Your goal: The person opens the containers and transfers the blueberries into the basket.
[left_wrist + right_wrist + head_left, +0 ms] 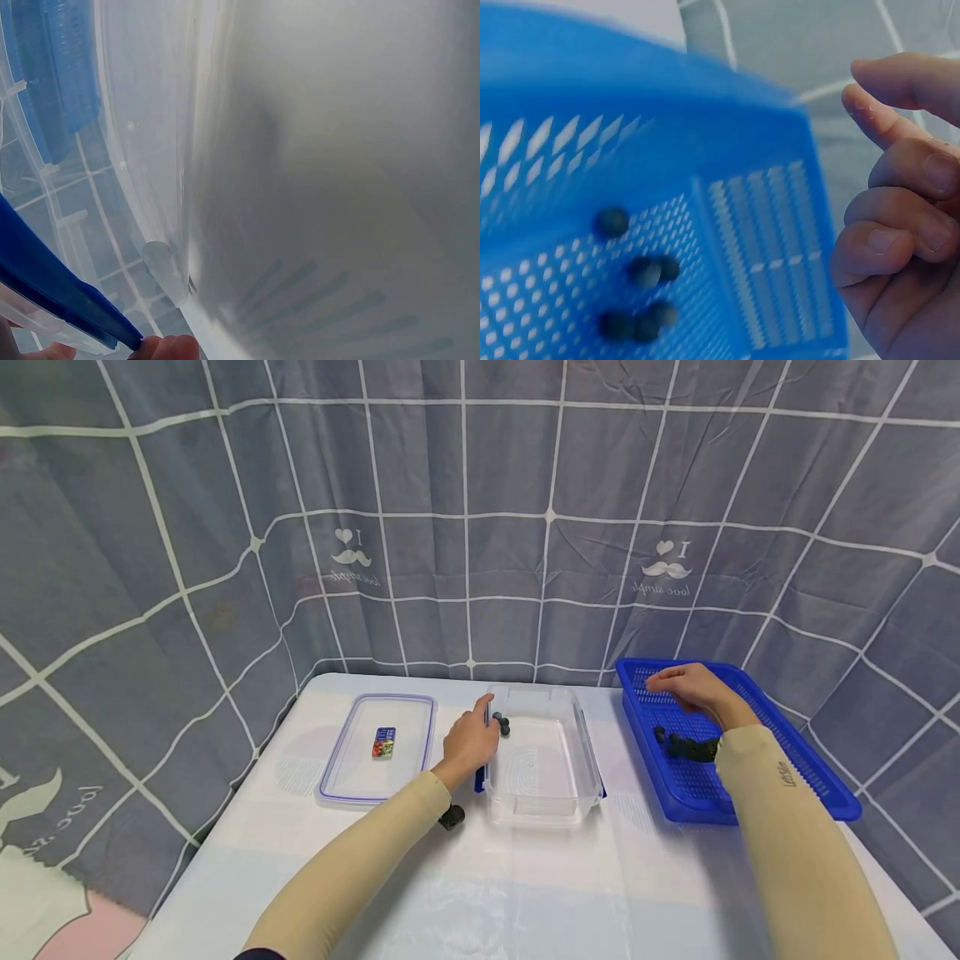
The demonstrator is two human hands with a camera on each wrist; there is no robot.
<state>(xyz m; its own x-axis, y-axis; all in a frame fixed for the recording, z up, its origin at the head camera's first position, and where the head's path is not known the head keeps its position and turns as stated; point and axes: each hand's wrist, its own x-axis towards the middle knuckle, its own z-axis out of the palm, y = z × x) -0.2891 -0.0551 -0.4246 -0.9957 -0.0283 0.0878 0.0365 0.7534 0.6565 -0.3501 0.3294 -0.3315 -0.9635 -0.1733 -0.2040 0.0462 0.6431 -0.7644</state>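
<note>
On the table stands a clear plastic food container (543, 810) with blue side latches. My left hand (472, 739) grips its left wall; in the left wrist view, fingertips (169, 350) touch a blue latch (67, 281). Several dark round berries, which look like blueberries (504, 725), lie in the container near that wall. Over the blue plastic basket (753, 812) hovers my right hand (697, 692), holding nothing visible. Its thumb and index finger are extended, the other fingers loosely bent. More blueberries (634, 324) lie on the basket floor in the right wrist view.
Left of the container lies its clear lid (356, 768), edged in blue, with a colourful label (383, 742). A grey checked curtain (502, 560) hangs behind and beside the white table (540, 893).
</note>
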